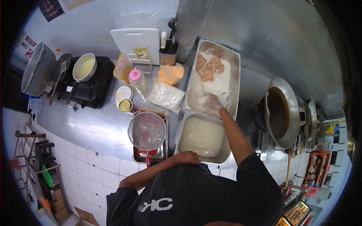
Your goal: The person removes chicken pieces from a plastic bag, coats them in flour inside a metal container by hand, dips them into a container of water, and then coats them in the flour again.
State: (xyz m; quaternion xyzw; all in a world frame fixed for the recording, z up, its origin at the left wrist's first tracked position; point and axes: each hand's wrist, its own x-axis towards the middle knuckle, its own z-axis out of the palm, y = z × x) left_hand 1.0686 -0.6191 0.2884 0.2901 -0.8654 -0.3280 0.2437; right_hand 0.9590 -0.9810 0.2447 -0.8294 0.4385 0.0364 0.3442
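My right hand (213, 102), in what looks like a thin clear glove, is down in a deep metal pan of flour (239, 71). Its fingers close on a flour-coated piece (201, 100), partly hidden by white powder. Raw chicken pieces (209, 69) lie in a heap on the flour at the pan's far end. In front of this pan stands a second metal pan (227, 152) holding a cloudy, whitish liquid (201, 135). Close to my body, my left hand (188, 158) rests at that pan's near left corner, fingers laid loosely and holding nothing.
Left of the pans are a round sieve (147, 131) over a metal tray, a bag of white powder (166, 96), an orange-filled bag (171, 74), a pink-lidded jar (137, 81) and an opened can (125, 106). A stove with a pot (85, 67) stands far left; a large wok (281, 113) of dark liquid, right.
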